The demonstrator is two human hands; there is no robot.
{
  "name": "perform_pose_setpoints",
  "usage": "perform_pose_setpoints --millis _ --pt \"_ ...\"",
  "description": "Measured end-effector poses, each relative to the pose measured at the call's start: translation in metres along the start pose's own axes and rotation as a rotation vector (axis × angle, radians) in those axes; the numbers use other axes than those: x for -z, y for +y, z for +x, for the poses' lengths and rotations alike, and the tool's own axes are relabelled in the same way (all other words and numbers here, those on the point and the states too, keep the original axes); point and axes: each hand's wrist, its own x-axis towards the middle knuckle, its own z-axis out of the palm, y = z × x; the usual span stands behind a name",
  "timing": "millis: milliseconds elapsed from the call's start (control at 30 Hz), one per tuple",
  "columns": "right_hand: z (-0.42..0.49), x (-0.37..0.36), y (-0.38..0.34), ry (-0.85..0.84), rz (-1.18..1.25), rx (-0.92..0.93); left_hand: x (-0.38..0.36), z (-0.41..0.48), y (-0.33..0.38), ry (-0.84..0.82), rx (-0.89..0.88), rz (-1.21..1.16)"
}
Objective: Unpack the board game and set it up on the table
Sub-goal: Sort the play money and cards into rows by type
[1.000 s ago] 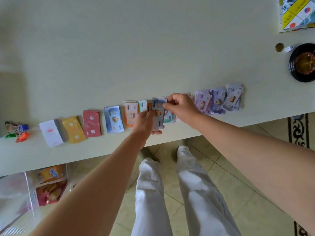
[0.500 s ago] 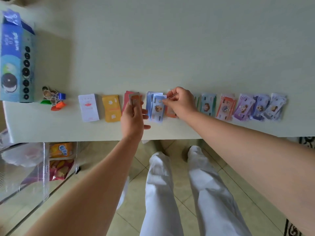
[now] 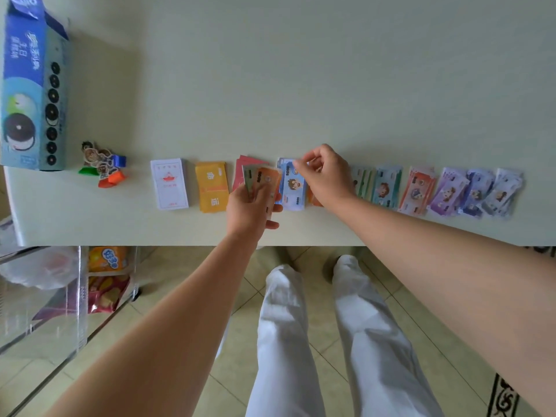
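Note:
Piles of play money and cards lie in a row along the near edge of the pale table [image 3: 301, 85]. My left hand [image 3: 251, 207] holds a small fan of orange and green notes [image 3: 261, 180] above the row. My right hand [image 3: 323, 176] hovers over the blue note pile [image 3: 291, 188], its fingertips pinched at the pile's top edge. Left of my hands lie a red card stack [image 3: 245, 167], a yellow card stack [image 3: 211, 186] and a white card stack [image 3: 169, 183]. To the right are green [image 3: 386, 188], orange [image 3: 418, 189] and purple note piles [image 3: 475, 191].
Cardboard player figures on coloured stands [image 3: 102, 165] sit at the left. A blue cookie box [image 3: 30, 85] lies at the table's far left edge. Below the table, a clear bin [image 3: 60, 296] holds snack packets. My white trousers and a tiled floor show underneath.
The view swung left, bringing the cookie box in and losing the board and roulette wheel. My right hand laid a blue note on the blue pile; my left hand keeps the remaining notes.

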Motion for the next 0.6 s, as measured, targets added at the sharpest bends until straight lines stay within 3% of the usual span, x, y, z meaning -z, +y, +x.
perform_pose_setpoints --millis 100,233,333,467,600 --pt "-0.009 0.008 -0.002 -0.195 0.188 0.008 -0.008 -0.002 0.006 -0.039 0.032 -0.016" --pt "-0.017 0.031 -0.005 -0.303 0.361 -0.088 -0.021 -0.005 0.012 -0.077 0.048 0.012" --pt "-0.019 0.044 0.003 -0.354 0.341 -0.108 -0.032 -0.008 0.017 -0.109 0.049 0.013" --pt "-0.014 0.047 0.023 -0.272 0.201 -0.08 -0.045 -0.01 0.019 -0.153 0.114 0.024" --pt "-0.001 0.049 0.035 -0.071 0.015 -0.086 -0.044 -0.004 0.014 -0.038 0.133 0.039"
